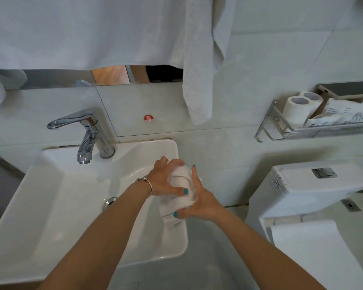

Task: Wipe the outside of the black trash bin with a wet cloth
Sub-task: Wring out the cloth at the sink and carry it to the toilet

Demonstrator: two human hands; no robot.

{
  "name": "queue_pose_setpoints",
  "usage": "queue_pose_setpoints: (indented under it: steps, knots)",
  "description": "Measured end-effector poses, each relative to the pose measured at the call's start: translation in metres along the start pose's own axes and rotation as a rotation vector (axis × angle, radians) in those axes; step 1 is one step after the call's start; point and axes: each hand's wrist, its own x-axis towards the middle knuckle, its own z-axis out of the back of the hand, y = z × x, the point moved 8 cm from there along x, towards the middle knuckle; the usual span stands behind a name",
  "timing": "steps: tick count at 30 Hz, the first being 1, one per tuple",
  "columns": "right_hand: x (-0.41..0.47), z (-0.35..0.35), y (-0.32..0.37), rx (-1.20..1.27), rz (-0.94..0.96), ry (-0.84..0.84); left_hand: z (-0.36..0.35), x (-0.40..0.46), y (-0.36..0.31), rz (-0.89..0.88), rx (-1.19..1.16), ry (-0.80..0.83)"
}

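Observation:
A bunched white cloth (179, 198) is held over the right rim of a white sink (50, 197). My left hand (165, 181) grips its upper part from the left, thumb on the front. My right hand (199, 200) clasps it from the right, fingers wrapped around the lower half. A loose tail of cloth hangs down below both hands. No black trash bin is in view.
A chrome faucet (88, 135) stands at the back of the sink, with no water visible. White towels (197, 59) hang over the mirror. A wall rack (314, 126) holds toilet rolls, packets and a phone. A white toilet tank (314, 185) sits at the right.

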Motion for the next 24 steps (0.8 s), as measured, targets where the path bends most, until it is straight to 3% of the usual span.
queue_pose_setpoints:
  steps: [14, 24]
  knots:
    - [-0.086, 0.065, -0.004, -0.213, -0.021, -0.123, 0.002, -0.043, -0.093, -0.148, 0.191, 0.017]
    - [-0.163, 0.118, -0.054, -0.296, -0.102, -0.181, -0.061, -0.053, -0.176, -0.209, 0.273, 0.109]
